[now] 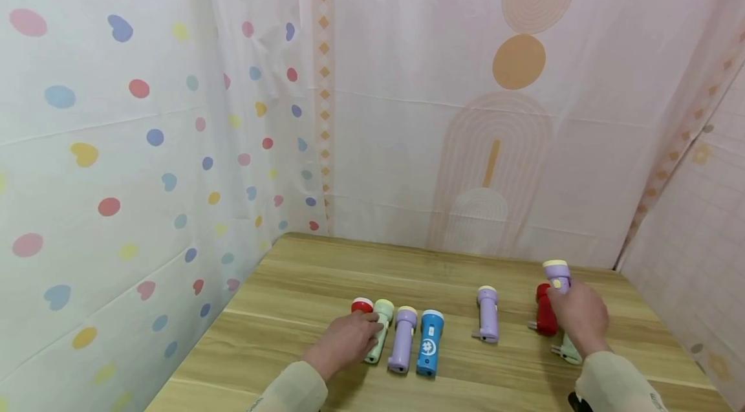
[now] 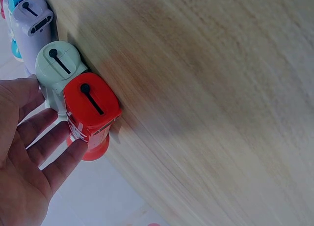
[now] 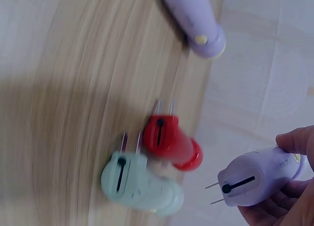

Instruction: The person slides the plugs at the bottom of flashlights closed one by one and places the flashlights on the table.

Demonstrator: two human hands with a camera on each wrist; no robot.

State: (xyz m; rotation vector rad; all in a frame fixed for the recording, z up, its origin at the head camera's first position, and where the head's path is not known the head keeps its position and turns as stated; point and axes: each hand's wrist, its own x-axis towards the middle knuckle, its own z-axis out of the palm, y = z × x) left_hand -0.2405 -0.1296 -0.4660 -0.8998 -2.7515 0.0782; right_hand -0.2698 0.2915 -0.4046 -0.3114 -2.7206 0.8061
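Note:
My right hand (image 1: 584,316) grips a purple flashlight (image 1: 557,271), lifted above the table. In the right wrist view, two metal prongs stick out of this purple flashlight (image 3: 260,176). Under and beside that hand lie a red flashlight (image 1: 546,316) and a pale green flashlight (image 1: 570,351), both with prongs out. At the left, my left hand (image 1: 348,341) rests with extended fingers over another red flashlight (image 1: 361,303) and another pale green flashlight (image 1: 384,315). The left wrist view shows those two side by side, no prongs out, the fingertips against the red one (image 2: 93,102).
Right of the left hand, a purple flashlight (image 1: 402,342) and a blue flashlight (image 1: 430,334) lie in the same row. Another purple flashlight (image 1: 489,316) with prongs out lies between the two groups. Patterned curtains (image 1: 378,140) hang around the wooden table (image 1: 454,392).

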